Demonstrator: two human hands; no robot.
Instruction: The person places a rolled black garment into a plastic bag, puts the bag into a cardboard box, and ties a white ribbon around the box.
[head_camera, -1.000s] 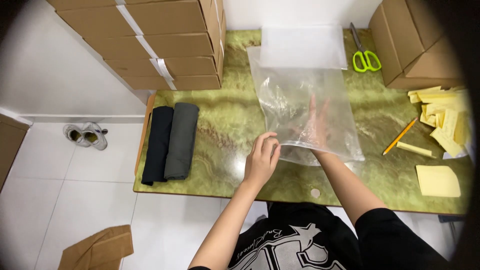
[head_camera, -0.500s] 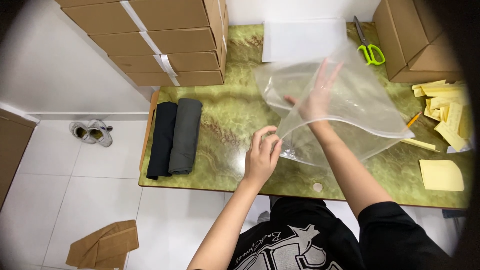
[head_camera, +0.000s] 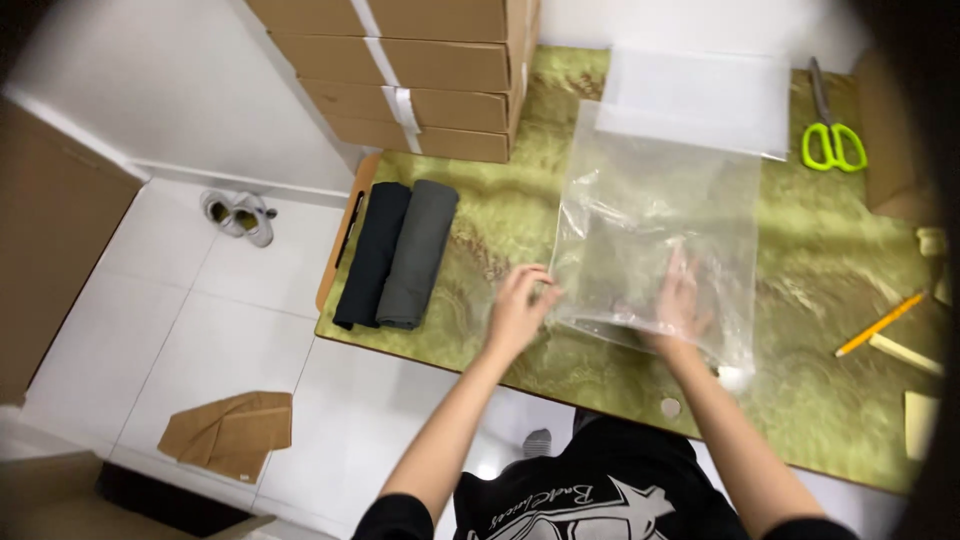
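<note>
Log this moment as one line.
left hand: pinching bag edge | right hand: inside clear plastic bag | bag: flat on green table

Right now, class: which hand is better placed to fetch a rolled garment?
Probably the left hand: it only pinches the clear bag's edge, nearest the grey roll. The right hand sits inside the bag.
</note>
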